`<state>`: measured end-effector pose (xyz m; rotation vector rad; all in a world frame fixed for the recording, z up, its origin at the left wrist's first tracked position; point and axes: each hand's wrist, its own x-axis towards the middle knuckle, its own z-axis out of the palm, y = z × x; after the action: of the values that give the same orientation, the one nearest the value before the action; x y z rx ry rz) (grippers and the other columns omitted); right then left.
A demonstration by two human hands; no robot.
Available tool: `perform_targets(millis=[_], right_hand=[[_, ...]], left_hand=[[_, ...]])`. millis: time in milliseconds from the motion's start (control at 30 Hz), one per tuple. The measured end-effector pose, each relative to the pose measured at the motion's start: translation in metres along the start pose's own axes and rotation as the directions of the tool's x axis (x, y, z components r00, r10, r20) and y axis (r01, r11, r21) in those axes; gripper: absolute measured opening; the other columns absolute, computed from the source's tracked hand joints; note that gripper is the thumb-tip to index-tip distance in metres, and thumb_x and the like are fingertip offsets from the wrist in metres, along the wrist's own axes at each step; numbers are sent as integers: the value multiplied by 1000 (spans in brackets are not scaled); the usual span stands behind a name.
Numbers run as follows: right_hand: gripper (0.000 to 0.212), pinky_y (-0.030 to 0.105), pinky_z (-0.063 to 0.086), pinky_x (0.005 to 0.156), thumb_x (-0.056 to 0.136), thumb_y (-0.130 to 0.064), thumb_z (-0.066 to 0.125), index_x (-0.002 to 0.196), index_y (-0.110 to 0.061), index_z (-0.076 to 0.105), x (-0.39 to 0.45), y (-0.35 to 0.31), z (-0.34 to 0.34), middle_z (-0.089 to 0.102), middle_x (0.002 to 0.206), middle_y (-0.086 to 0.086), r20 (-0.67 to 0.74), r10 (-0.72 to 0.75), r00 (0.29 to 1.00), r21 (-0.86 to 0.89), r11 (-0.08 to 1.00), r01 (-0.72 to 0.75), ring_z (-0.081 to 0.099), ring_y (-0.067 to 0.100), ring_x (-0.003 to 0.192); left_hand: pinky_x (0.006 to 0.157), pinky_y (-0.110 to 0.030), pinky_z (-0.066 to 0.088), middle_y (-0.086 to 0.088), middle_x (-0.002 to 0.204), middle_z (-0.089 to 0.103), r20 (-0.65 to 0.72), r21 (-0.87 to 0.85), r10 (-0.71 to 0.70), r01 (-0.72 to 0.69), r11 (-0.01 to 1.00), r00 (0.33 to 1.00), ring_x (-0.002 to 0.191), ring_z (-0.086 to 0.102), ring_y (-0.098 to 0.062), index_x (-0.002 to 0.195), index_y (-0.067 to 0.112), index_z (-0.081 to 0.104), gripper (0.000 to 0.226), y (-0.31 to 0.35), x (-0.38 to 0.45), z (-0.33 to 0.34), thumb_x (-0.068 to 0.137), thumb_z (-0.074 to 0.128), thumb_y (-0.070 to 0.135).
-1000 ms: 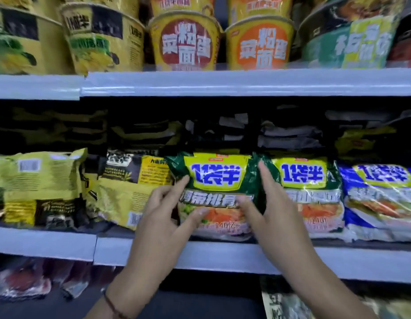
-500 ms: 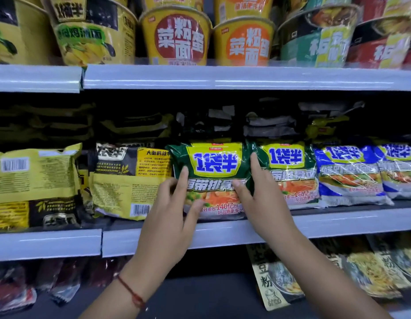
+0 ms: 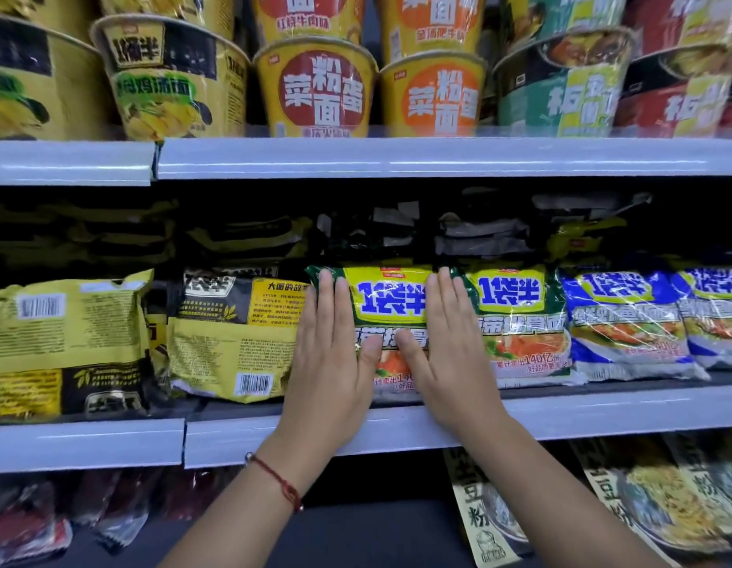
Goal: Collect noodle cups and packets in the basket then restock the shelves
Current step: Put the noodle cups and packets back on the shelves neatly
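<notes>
Restocking is nearing its finish, I'm judging: my left hand and right hand are pressing flat, fingers straight, gripping nothing, against the green noodle packet standing at the middle shelf front edge; basket isn't showing.

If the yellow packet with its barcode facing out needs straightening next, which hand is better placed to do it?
Probably the left hand. It lies flat on the green packet right beside the yellow packet. The right hand lies flat on the same packet's far side and would have to cross over.
</notes>
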<state>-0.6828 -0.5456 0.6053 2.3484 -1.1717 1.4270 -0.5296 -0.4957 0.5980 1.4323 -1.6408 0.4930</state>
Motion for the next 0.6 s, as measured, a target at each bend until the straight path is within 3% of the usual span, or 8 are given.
perform_targets(millis=[133, 467, 533, 600], right_hand=[[79, 16, -15, 117, 95, -66, 13, 156, -21, -7, 1, 0, -2, -16, 163, -9, 13, -6, 1000, 27, 1000, 6, -22, 3, 147], [73, 21, -9, 120, 98, -60, 26, 155, -29, -7, -7, -23, -18, -15, 163, -14, -37, -117, 992, 237, 964, 122, -17, 7, 149], [73, 28, 0, 123, 98, -58, 29, 156, -28, -3, -10, -36, -25, -12, 164, -16, -43, -148, 988, 311, 938, 154, -14, 7, 150], [73, 33, 9, 121, 97, -57, 34, 158, -28, 5, -20, -47, -36, -3, 164, -17, -67, -188, 980, 385, 901, 200, -5, 8, 152]], left_hand=[[121, -33, -1, 12, 156, -35, 7, -23, -50, 50, 998, 999, 146, -26, -7, 152, 22, -22, 73, 9, 0, 7, 101, 20, 52], [122, -41, 15, 16, 159, -27, -78, -59, -112, 108, 992, 991, 147, -22, -8, 155, 24, -13, 75, 21, -2, 6, 101, 33, 50], [122, -37, 15, 16, 160, -22, -115, -59, -91, 84, 995, 989, 149, -17, -10, 156, 27, -5, 75, 24, -2, -4, 100, 37, 51], [118, -27, 16, 12, 164, -9, -190, -60, -49, 38, 997, 981, 150, 0, -10, 156, 31, 14, 67, 28, -8, -20, 98, 39, 51]])
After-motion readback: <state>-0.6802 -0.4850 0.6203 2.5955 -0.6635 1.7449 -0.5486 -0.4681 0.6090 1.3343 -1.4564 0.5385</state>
